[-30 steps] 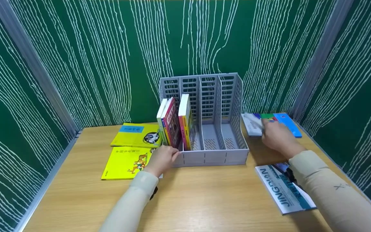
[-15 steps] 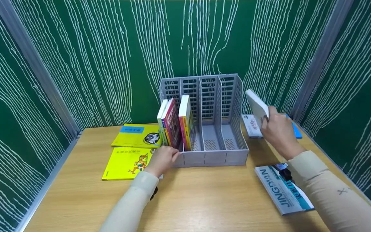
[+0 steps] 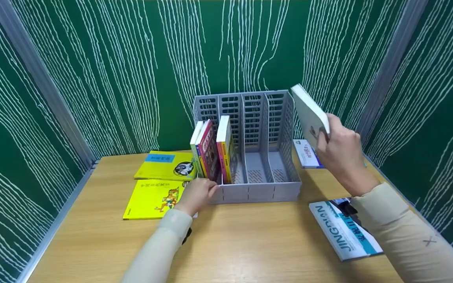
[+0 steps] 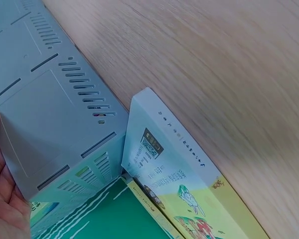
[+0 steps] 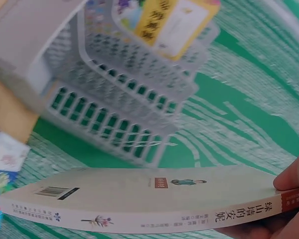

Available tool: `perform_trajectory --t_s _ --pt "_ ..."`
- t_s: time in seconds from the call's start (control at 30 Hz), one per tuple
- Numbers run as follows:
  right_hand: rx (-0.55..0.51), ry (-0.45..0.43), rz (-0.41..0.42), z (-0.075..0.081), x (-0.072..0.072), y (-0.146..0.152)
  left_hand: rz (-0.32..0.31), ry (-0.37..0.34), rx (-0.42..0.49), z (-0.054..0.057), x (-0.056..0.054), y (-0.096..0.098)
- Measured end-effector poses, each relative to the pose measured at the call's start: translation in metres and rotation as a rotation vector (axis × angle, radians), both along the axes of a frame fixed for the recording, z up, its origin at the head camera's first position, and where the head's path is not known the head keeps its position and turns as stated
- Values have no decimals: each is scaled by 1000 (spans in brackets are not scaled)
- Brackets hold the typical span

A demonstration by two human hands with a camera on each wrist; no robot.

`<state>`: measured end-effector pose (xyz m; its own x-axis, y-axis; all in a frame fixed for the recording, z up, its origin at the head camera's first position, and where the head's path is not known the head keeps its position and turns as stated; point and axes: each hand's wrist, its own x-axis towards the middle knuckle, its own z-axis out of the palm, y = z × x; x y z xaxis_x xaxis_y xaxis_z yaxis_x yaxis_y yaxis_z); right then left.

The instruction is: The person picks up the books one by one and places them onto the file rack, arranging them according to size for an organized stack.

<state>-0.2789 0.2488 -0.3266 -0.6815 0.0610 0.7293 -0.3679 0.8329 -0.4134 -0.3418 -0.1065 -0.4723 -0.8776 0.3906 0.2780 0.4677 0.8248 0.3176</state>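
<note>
My right hand [image 3: 341, 153] grips a white book [image 3: 308, 112] by one end, raised beside the organizer's right side. In the right wrist view the book's spine [image 5: 139, 225] shows dark lettering and a small flower, with fingers and thumb at its right end. A grey file organizer [image 3: 261, 193] with upright dividers stands mid-table. My left hand [image 3: 197, 195] holds its front left corner; the left wrist view shows the fingers along the organizer's edge [image 4: 50, 119]. Several books [image 3: 210, 153] stand in the leftmost slot, and others [image 3: 224, 151] in the slot beside it.
Two yellow books, one with a dog [image 3: 167, 164] and one with a deer [image 3: 153, 199], lie left of the organizer. On the right lie a white-and-purple book [image 3: 307, 154] and a JINGDIAN book [image 3: 338, 232]. Green panels with white streaks [image 3: 124, 78] enclose the table.
My right hand has picked the white book up from the right-hand pile and raised it, tilted, up beside the organizer. My left hand stays at the organizer's corner.
</note>
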Motion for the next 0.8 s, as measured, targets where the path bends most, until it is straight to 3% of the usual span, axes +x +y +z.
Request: perform_trajectory --t_s 0.17,0.33,0.6,0.73,0.8 --pt "-52 57 50 16 14 -11 10 -27 4 2 -1 0" --pt "-173 113 99 26 24 -17 6 -47 -8 5 -4 1" --pt "-343 91 145 25 34 -26 46 -120 61 13 1 4" --pt "-416 91 163 18 37 -26 58 -74 129 19 10 14" --pt "-453 97 170 15 37 -27 41 16 157 24 14 21"
